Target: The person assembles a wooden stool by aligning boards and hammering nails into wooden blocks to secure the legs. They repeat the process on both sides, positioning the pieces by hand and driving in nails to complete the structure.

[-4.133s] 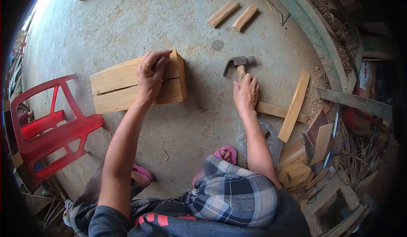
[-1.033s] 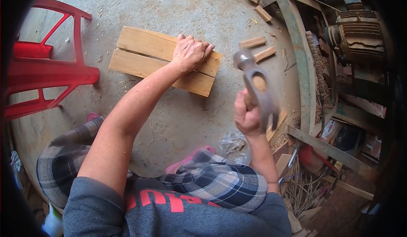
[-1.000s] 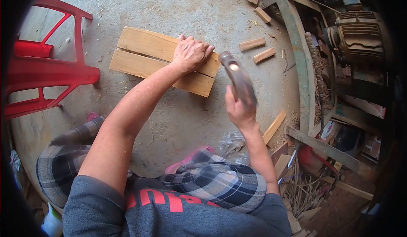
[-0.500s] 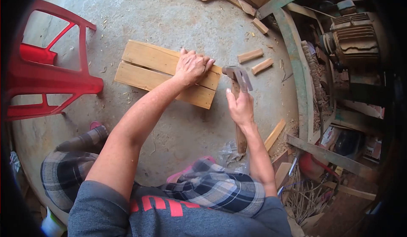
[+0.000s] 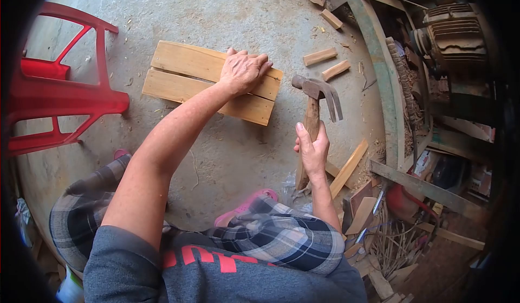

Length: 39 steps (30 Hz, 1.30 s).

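A low wooden piece with two pale slats on top (image 5: pixel 181 88) rests on the floor, a narrow gap running between the slats; its underside is mostly hidden. My left hand (image 5: pixel 243 73) presses on it near its right end, fingers curled over the far edge. In my right hand (image 5: pixel 313 150) is a claw hammer (image 5: pixel 313 90), gripped around the wooden handle. The hammer's head is raised to the right of the slats, apart from them, its claw pointing right.
A red plastic chair (image 5: pixel 65 98) lies at the left. Small wood blocks (image 5: pixel 320 57) are on the concrete floor beyond the hammer. At the right stands a green frame (image 5: pixel 376 70) with a motor (image 5: pixel 455 38). Wood scraps (image 5: pixel 349 167) and a sandal (image 5: pixel 246 206) are nearer me.
My right hand has drawn the hammer back from the slats' right end, toward the right. My left hand stays on the slats; the view has shifted slightly.
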Each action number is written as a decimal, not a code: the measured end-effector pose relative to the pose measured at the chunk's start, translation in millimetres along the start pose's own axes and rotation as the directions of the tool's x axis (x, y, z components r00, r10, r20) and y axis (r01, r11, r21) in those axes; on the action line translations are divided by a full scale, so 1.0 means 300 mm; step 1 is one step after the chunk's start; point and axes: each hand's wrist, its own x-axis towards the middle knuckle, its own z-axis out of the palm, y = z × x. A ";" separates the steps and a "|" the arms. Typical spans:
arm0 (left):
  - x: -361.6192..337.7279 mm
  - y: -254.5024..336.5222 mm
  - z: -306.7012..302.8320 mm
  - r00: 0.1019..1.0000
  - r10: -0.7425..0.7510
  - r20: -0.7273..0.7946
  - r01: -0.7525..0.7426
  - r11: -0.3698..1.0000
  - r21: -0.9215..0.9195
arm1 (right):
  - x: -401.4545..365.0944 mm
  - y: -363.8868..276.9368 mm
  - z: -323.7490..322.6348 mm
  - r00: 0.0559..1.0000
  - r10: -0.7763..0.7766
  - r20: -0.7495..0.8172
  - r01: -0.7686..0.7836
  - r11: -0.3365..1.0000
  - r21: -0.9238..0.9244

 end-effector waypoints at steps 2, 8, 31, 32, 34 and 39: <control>-0.003 0.004 0.000 1.000 0.013 -0.010 -0.013 1.000 -0.012 | 0.018 -0.032 -0.034 0.997 0.077 0.025 -0.068 0.962 -0.264; 0.010 -0.005 0.009 0.996 0.087 -0.026 -0.088 0.995 -0.040 | -0.043 -0.134 -0.060 0.844 -0.532 -0.065 0.510 0.834 -0.211; 0.031 0.004 -0.014 0.997 0.052 0.061 -0.045 0.994 -0.104 | 0.067 -0.101 0.005 0.970 -0.238 0.040 0.241 0.951 -0.193; 0.039 -0.002 -0.015 0.997 0.048 0.067 -0.041 0.993 -0.111 | 0.062 -0.120 -0.017 0.924 -0.382 -0.037 0.376 0.921 -0.105; 0.036 -0.004 -0.006 0.995 0.069 0.069 -0.061 0.991 -0.122 | -0.006 -0.215 -0.048 0.868 -0.481 -0.126 0.490 0.870 0.055; 0.022 0.017 -0.002 0.994 0.053 0.098 -0.042 0.993 -0.107 | 0.155 0.111 0.012 0.988 -0.116 0.100 0.150 0.864 -0.481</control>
